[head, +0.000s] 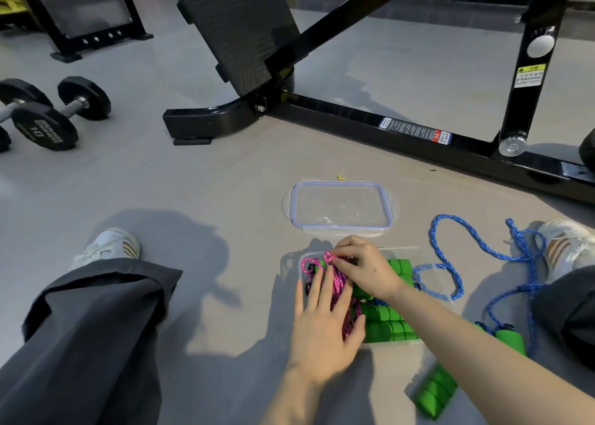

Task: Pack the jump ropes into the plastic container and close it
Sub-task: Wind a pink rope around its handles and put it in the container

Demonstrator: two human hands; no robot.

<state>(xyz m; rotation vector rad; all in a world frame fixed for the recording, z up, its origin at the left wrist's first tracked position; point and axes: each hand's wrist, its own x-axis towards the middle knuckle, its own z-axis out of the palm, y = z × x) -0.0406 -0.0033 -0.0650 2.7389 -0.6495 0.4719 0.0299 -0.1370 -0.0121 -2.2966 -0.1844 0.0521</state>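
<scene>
Far to your left, two black dumbbells [48,115] lie on the grey floor [209,183]. Your left leg in a grey trouser [90,328] stretches forward and ends in a pale shoe [106,246]. Beyond it, the black frame of a gym bench [354,118] crosses the floor.

Your left hand [325,324] lies flat with its fingers straight and spread, pressing the pink rope [338,283] down into the left end of the clear plastic container [392,344]. The container sits on the floor between your legs. Its lid [341,205] is off and rests just beyond it.

Your right hand [363,266] reaches over the container's far side and pinches a loop of the pink rope between thumb and fingertips. To the right of the pink rope, green foam handles [389,324] lie inside the container.

The blue rope [450,263] is mostly outside, sprawled in loose loops on the floor to the right, with one loop at the container's right edge. Two more green handles are on the floor, one [434,395] near your right forearm and one [512,341] by the blue rope. Your right shoe [560,247] is at the far right.
</scene>
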